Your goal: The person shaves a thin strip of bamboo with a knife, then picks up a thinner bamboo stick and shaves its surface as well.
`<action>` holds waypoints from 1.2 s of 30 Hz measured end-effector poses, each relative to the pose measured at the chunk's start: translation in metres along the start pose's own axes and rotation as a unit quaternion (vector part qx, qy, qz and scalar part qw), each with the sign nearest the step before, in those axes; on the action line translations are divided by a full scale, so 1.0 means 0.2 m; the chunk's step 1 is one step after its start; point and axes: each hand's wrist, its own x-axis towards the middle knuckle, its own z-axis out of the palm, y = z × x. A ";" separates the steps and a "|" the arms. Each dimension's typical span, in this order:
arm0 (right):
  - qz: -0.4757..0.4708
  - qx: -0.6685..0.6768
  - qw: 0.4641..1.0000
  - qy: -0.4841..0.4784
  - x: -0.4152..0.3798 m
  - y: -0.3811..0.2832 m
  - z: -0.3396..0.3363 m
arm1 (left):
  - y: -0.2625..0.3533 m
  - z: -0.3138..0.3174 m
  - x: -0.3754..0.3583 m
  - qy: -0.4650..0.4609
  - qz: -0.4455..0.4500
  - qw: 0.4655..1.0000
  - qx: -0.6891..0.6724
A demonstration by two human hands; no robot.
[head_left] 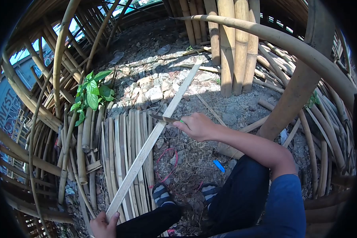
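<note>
A long pale bamboo strip [144, 152] runs diagonally from the lower left up to the stony ground. Its near end is in my left hand [104, 225], with the thumb on top and the fingers around the edge. My right hand [194, 126] is closed on the green-marked handle of a knife [162, 118]. The knife's blade points left and lies across the strip, at about its middle. Under and left of the long strip, many split bamboo strips [125, 139] lie side by side on the ground.
Upright bamboo poles [227, 51] stand at the top, and a curved pole [281, 37] arches over the right side. Bamboo piles [323, 119] lie right. A leafy plant [92, 93] grows left. A blue object [219, 166] and pink string [174, 158] lie near my feet [162, 195].
</note>
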 end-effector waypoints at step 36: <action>0.215 -0.088 0.965 0.121 0.11 0.56 -0.28 | -0.01 -0.02 0.00 -0.054 -0.015 0.998 -0.001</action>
